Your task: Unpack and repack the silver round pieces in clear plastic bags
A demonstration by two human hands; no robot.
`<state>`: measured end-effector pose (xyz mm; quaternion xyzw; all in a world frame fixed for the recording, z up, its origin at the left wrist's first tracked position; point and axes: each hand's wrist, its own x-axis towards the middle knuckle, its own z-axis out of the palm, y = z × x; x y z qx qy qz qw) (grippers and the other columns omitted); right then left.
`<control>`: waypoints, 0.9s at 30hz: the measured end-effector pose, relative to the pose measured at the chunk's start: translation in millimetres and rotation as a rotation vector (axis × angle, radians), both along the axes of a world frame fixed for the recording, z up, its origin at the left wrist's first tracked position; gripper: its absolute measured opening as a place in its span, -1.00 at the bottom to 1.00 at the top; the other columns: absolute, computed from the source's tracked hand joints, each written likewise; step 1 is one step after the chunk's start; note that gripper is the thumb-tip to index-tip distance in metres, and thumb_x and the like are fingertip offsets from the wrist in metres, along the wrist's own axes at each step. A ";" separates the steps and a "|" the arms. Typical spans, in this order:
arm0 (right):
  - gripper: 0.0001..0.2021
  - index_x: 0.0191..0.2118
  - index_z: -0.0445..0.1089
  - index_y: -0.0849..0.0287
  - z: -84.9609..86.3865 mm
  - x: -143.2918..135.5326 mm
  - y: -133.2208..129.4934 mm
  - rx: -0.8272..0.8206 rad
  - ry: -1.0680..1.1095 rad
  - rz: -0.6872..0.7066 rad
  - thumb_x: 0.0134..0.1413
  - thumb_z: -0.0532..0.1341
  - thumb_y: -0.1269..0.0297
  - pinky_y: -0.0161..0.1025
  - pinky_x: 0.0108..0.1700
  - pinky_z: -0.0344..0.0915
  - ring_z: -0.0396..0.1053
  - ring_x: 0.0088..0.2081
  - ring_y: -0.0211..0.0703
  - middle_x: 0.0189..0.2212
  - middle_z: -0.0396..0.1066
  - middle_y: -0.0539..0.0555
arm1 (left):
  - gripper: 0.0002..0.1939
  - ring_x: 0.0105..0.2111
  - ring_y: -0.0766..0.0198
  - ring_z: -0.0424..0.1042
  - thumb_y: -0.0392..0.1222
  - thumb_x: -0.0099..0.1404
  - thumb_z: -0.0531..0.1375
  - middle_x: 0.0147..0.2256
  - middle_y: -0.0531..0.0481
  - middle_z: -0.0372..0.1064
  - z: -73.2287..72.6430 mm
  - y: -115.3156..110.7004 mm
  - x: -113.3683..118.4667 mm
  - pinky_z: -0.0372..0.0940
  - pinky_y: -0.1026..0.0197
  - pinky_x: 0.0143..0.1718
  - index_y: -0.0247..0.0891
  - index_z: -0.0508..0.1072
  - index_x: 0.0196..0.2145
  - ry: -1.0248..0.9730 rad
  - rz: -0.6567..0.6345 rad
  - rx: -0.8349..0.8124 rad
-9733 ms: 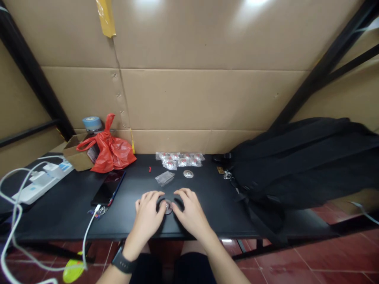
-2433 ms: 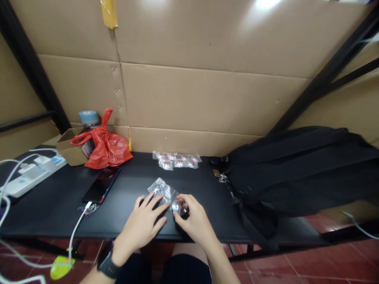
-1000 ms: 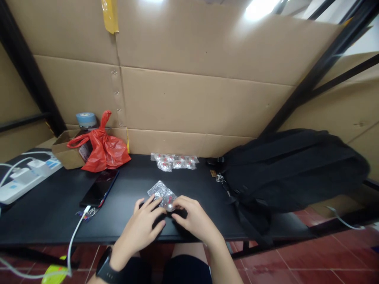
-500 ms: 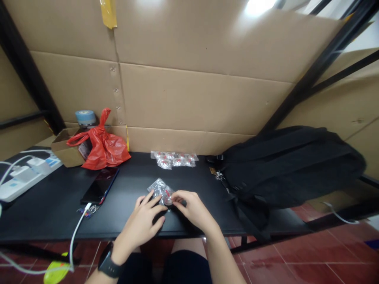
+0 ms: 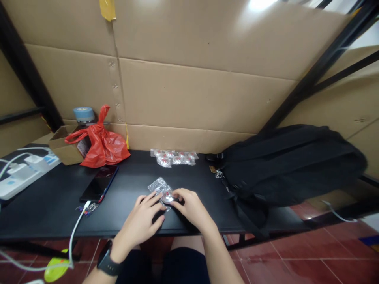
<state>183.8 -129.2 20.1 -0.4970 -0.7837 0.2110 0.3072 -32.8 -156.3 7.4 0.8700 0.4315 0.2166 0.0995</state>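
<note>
A round silver item with a red mark lies by a crinkled clear plastic wrapper near the front of the black table. My right hand pinches the item's right edge between thumb and fingers. My left hand rests with spread fingers on the table, its fingertips touching the wrapper and the item's left side. Behind them, several similar wrapped round items lie in two rows against the cardboard.
To the left are a black phone on a white cable, a red plastic bag, a cardboard box and a white power strip. A black backpack covers the right side.
The round item has turned flatter and shows more of its silver face. My right hand has shifted slightly around its edge; my left hand stays nearly the same.
</note>
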 end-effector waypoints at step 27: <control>-0.70 -0.01 0.35 0.05 5.3 -12.3 15.5 0.058 -0.215 -0.091 0.13 0.30 0.31 -0.18 -0.11 0.32 0.39 -0.14 -0.08 -0.19 0.45 0.04 | -0.73 0.30 -0.03 0.11 -0.17 0.36 0.14 0.27 -0.10 0.20 -0.5 -0.1 -2.2 0.13 -0.14 0.19 -0.10 0.47 -0.01 0.004 0.008 -0.006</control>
